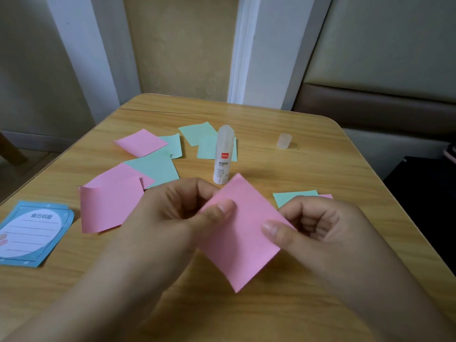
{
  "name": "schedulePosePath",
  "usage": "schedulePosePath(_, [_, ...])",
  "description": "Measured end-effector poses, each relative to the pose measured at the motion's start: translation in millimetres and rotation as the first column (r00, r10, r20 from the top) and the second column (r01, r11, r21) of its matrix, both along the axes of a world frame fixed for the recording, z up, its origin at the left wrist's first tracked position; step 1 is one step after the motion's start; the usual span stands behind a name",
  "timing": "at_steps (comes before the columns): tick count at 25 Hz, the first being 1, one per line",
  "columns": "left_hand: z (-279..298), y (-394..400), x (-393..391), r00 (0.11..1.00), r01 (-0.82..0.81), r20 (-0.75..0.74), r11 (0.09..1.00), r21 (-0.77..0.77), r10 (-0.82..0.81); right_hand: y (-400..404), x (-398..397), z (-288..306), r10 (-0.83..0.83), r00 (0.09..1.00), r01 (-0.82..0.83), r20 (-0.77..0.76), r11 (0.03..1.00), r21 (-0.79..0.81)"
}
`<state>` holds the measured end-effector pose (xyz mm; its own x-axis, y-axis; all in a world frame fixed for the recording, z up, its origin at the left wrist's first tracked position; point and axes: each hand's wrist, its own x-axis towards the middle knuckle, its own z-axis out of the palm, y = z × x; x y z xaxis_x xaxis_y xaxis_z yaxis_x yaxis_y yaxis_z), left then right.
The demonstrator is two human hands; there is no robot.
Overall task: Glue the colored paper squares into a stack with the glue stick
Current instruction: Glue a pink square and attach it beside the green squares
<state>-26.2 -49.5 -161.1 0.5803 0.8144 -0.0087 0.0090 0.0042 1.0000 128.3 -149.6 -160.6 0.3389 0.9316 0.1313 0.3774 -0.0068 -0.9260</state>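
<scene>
upright glue stick (222, 156) ahead, cap (284, 141) far right

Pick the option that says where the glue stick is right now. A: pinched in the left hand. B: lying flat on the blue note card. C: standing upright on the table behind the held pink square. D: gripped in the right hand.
C: the glue stick stands upright on the table, untouched, while the left hand and right hand both pinch the pink square.

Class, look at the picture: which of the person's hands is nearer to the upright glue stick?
Left. The left hand sits just in front of the glue stick; the right hand is farther off to its right.
</scene>
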Motion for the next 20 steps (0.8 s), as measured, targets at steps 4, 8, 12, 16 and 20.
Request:
schedulePosePath(4, [0.1,-1.0,0.0,0.992,0.096,-0.073,0.995,-0.025,-0.098,1.8,4.7,1.1,-0.108,0.972,0.128,-0.21,0.988,0.085])
schedulePosePath(8, [0.4,-2.1,2.8,0.997,0.059,-0.054,0.997,0.04,-0.057,1.1,2.8,-3.7,-0.149,0.979,0.162,-0.141,0.983,0.088])
schedulePosePath(12, [-0.9,-2.2,2.6,1.0,-0.012,-0.019,0.996,0.091,0.013,2.9,2.1,-2.5,-0.104,0.974,0.119,-0.202,0.991,0.061])
schedulePosePath(16, [1.3,-2.3,2.9,1.0,-0.009,-0.02,0.995,0.097,0.011,2.0,-0.2,-2.4,-0.078,0.954,0.098,-0.29,0.994,0.056])
schedulePosePath(20, [0.5,0.9,3.0,0.995,-0.071,0.074,0.997,-0.028,0.073,2.5,-3.5,-4.7,-0.042,0.981,0.035,-0.188,0.999,-0.036])
